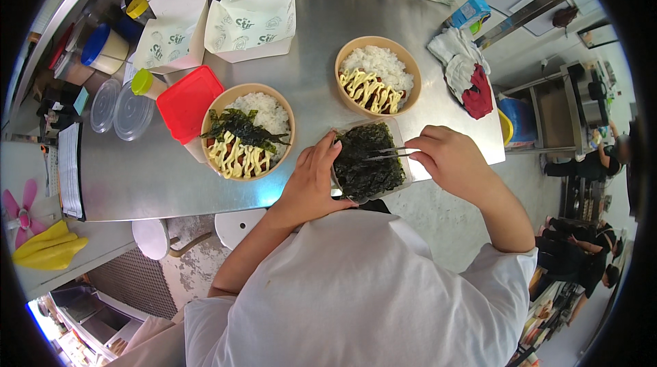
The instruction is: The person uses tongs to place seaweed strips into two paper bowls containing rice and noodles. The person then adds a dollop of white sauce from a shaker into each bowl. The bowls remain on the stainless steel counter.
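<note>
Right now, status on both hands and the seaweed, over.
Left hand steadies the seaweed tub. Right hand holds tongs over it. Nearer bowl has seaweed; far bowl none. Nothing in the way.

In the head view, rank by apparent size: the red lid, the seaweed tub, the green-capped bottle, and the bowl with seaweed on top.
1. Bowl with seaweed on top
2. Seaweed tub, though held nearer the camera, so unsure
3. Red lid
4. Green-capped bottle

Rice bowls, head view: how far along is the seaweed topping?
Done: the left tan paper bowl of rice has yellow sauce and dark seaweed strips on it. In hand: left hand steadies a clear tub of shredded seaweed; right hand works metal tongs in it. Left: the right tan bowl has rice and sauce only, no seaweed.
</note>
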Demonstrator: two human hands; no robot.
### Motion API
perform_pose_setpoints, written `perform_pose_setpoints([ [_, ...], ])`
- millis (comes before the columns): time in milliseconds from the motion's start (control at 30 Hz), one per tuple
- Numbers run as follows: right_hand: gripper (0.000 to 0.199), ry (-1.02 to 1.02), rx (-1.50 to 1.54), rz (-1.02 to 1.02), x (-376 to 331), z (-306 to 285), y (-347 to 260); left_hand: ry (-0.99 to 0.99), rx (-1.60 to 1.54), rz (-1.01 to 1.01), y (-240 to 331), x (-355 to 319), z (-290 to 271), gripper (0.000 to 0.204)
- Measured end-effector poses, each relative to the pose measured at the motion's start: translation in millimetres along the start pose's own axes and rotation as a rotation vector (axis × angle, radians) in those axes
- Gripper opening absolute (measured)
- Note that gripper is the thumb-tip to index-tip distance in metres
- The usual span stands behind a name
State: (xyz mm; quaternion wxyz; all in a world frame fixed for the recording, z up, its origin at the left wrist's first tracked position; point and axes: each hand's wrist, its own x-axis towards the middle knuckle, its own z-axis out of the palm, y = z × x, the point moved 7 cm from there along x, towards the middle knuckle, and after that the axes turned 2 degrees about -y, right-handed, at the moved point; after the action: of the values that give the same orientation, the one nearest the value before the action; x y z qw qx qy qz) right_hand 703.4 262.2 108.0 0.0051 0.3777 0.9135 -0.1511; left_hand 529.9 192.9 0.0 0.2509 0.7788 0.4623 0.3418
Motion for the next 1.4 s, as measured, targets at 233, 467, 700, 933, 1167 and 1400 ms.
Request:
perform_pose_setpoints([
  [233,0.013,0.073,0.089,0.002,-8,-11,6,0.009,0.006,0.029,0,0,0,0.109],
  [467,0.015,0.052,0.276,0.073,-16,-29,20,-0.01,0.016,0.007,0,0,1,0.11],
  [700,0.016,0.051,0.516,0.124,-14,-32,36,0.034,0.016,0.028,0,0,0,0.126],
  [933,0.017,0.116,0.511,0.157,-15,-47,59,-0.009,-0.004,-0.014,-2,-2,2,0.11],
  [1167,0.016,0.218,0.421,0.311,1,-70,96,-0.007,0.009,-0.009,0,0,1,0.11],
  [1400,0.018,0.175,0.238,0.199,42,-67,102,-0.003,0.03,-0.009,-1,0,1,0.126],
])
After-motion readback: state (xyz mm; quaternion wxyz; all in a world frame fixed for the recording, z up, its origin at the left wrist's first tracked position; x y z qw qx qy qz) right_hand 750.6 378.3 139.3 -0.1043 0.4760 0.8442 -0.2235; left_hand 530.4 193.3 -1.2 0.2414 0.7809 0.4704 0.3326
